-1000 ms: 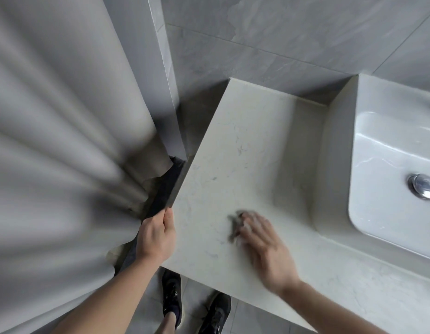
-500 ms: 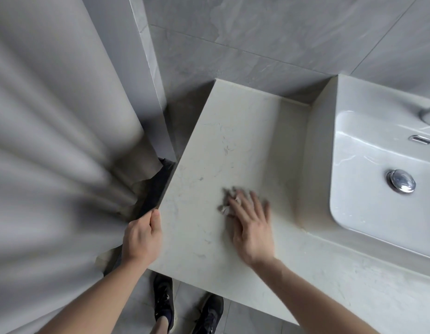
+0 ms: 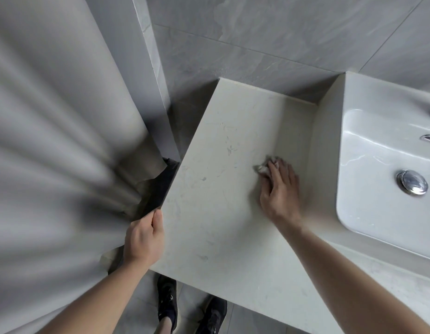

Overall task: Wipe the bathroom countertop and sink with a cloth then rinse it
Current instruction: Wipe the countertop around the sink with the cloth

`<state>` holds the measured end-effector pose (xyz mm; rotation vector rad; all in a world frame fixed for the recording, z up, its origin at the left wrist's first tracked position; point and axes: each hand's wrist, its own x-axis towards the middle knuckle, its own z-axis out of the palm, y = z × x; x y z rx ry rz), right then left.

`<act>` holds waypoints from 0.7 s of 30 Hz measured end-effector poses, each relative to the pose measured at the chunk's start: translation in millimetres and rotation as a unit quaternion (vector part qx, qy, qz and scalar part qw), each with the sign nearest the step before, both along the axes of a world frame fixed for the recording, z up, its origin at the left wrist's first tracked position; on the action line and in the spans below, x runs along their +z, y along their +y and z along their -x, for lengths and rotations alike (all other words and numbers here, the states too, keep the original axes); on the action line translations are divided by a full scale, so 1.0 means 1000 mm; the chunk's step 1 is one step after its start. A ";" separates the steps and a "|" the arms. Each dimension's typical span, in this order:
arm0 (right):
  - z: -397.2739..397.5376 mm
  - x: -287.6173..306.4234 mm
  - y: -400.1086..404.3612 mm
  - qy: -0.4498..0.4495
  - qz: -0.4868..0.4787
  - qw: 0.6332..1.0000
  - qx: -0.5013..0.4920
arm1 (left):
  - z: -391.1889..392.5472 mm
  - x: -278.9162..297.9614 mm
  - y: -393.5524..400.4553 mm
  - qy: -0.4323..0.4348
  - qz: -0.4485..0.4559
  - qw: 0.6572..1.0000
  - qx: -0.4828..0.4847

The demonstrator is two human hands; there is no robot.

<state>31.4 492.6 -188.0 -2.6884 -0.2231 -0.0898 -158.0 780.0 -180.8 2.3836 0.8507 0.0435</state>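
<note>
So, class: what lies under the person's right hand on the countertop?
A crumpled pale cloth pokes out past the fingertips of the right hand, pressed onto the countertop. The rest of the cloth is hidden beneath the hand, so its full extent cannot be seen.

We are reaching our right arm forward, right hand [image 3: 280, 191] lying palm down with fingers extended and slightly blurred, fingertips pressing a small cloth [image 3: 263, 168] flat. Our left hand [image 3: 144, 237] is curling at the near left corner of the countertop [image 3: 221, 213], thumb lying on top, forearm angling in from below.
</note>
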 end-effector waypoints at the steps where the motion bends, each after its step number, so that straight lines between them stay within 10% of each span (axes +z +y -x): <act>1: -0.011 0.000 0.001 0.000 0.003 1.000 -0.025 | 0.000 0.001 0.000 -0.001 0.000 1.000 0.000; 6: -0.022 0.001 0.042 -0.004 0.001 0.995 -0.104 | -0.001 0.001 0.000 -0.003 -0.010 1.000 -0.003; 15: 0.049 0.014 0.190 0.049 -0.075 0.972 0.217 | -0.001 0.002 0.002 -0.026 -0.031 0.999 -0.026; 21: 0.016 0.033 0.142 0.035 -0.227 0.956 0.181 | 0.001 -0.002 0.003 -0.024 -0.034 0.999 -0.025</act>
